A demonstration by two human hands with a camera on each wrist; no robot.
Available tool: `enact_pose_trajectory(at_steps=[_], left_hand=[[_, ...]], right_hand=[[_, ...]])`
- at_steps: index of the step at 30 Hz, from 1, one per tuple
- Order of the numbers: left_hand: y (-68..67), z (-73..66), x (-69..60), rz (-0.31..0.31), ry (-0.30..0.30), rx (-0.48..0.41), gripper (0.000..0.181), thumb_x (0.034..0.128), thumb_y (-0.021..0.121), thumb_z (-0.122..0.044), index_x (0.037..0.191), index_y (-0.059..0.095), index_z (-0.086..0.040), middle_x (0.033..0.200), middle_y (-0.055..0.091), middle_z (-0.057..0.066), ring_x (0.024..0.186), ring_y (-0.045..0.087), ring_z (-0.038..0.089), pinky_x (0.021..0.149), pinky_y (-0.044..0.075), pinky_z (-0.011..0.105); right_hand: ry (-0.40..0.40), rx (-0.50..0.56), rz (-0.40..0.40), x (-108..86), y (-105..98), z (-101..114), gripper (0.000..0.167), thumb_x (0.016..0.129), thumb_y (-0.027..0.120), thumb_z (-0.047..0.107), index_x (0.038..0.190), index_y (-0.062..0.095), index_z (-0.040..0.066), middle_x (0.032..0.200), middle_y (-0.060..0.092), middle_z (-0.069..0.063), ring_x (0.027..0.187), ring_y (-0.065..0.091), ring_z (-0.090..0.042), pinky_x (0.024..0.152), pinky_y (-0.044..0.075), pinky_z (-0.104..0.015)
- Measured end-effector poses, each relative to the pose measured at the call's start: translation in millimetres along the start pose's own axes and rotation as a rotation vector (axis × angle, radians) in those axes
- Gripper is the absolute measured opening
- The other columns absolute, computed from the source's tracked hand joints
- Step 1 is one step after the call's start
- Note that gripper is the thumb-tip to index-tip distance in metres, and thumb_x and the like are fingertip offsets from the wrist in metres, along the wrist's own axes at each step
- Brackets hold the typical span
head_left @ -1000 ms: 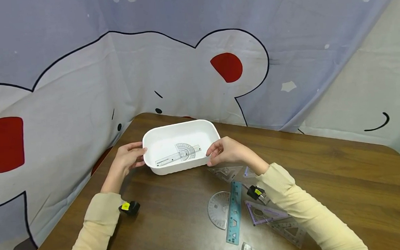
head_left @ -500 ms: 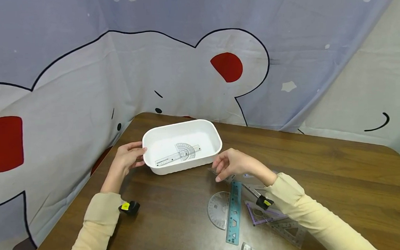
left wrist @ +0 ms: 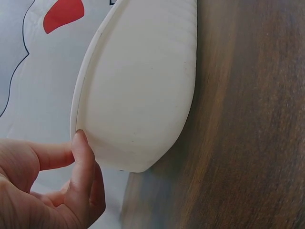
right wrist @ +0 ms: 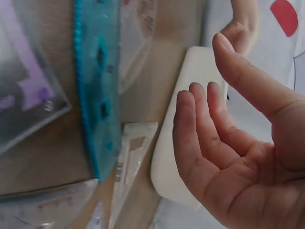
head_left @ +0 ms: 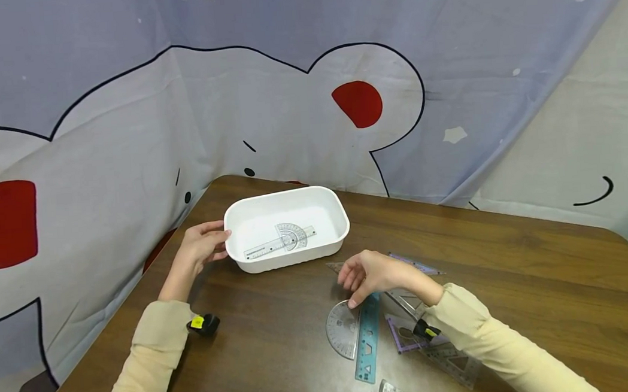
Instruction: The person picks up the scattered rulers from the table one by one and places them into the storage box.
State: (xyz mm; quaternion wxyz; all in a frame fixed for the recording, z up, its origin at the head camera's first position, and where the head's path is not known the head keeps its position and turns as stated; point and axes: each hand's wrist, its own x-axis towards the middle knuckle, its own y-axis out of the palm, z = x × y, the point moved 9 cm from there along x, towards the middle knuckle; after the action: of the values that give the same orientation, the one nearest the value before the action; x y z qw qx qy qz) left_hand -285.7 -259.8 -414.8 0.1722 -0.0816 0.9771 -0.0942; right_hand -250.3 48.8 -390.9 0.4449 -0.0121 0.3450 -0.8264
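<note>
Left hand point(head_left: 202, 248): alone pinched white tray point(head_left: 291, 260) | Right hand point(head_left: 374, 274): freed from tray, hung empty, loose-fingered, near blue ruler point(head_left: 367, 342)

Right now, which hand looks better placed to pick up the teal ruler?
Probably the right hand: it is empty and close to the teal ruler. The left hand grips the end of the white tub, farther from the ruler.

Draped indoor corner point(head_left: 203, 149), whether home or studio unclear, brown wood-grain surface point(head_left: 269, 342) across six o'clock, cartoon-printed cloth point(head_left: 282, 114) hanging from nine through twelve to three o'clock, teal ruler point(head_left: 365, 352) and clear protractor point(head_left: 341, 332) between five and six o'clock
</note>
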Motion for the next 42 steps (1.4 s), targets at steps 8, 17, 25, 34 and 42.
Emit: enact_pose_trajectory(at_steps=[8,17,25,34,42], left_hand=[[1.8,-3.2,-0.3,0.004,0.01,0.003,0.057,0.0963,0.056,-0.013,0.147,0.034,0.0,0.131,0.05,0.022,0.076,0.059,0.005,0.068,0.058,0.017],[3.8,-5.3,-0.9,-0.002,0.002,0.003,0.057,0.0962,0.057,-0.013,0.147,0.034,-0.001,0.133,0.049,0.023,0.075,0.059,0.005,0.068,0.059,0.017],[4.9,-5.9,0.8,-0.004,0.002,0.003,0.056,0.0962,0.056,-0.013,0.146,0.035,-0.001,0.131,0.05,0.021,0.073,0.059,0.005,0.067,0.058,0.017],[2.1,-3.9,-2.1,-0.005,0.01,0.025,0.056,0.0966,0.056,-0.015,0.147,0.034,-0.001,0.139,0.046,0.025,0.076,0.059,0.005,0.069,0.059,0.018],[0.1,-2.0,-2.8,0.003,0.009,0.03,0.059,0.0959,0.057,-0.016,0.147,0.033,0.0,0.139,0.046,0.026,0.078,0.061,0.006,0.069,0.059,0.018]], right_hand=[[-0.01,-0.029,-0.002,-6.0,8,-6,0.039,0.067,0.085,0.002,0.1,0.065,-0.004,0.09,0.068,-0.013,0.08,0.064,-0.013,0.071,0.054,-0.017],[0.0,-0.18,-0.09,-10.9,14,-7,0.046,0.062,0.089,0.008,0.099,0.062,0.003,0.088,0.064,-0.006,0.079,0.058,-0.012,0.07,0.049,-0.017],[-0.096,-0.264,-0.057,-12.0,19,-2,0.05,0.061,0.09,0.013,0.102,0.062,0.004,0.093,0.064,-0.005,0.081,0.057,-0.013,0.072,0.049,-0.018],[-0.145,-0.35,-0.068,-10.2,29,-3,0.056,0.057,0.092,0.022,0.102,0.064,0.009,0.094,0.062,-0.001,0.083,0.056,-0.012,0.071,0.047,-0.017],[-0.181,-0.45,-0.08,-8.7,33,0,0.056,0.055,0.092,0.024,0.102,0.065,0.01,0.094,0.059,-0.001,0.086,0.054,-0.012,0.076,0.048,-0.019]])
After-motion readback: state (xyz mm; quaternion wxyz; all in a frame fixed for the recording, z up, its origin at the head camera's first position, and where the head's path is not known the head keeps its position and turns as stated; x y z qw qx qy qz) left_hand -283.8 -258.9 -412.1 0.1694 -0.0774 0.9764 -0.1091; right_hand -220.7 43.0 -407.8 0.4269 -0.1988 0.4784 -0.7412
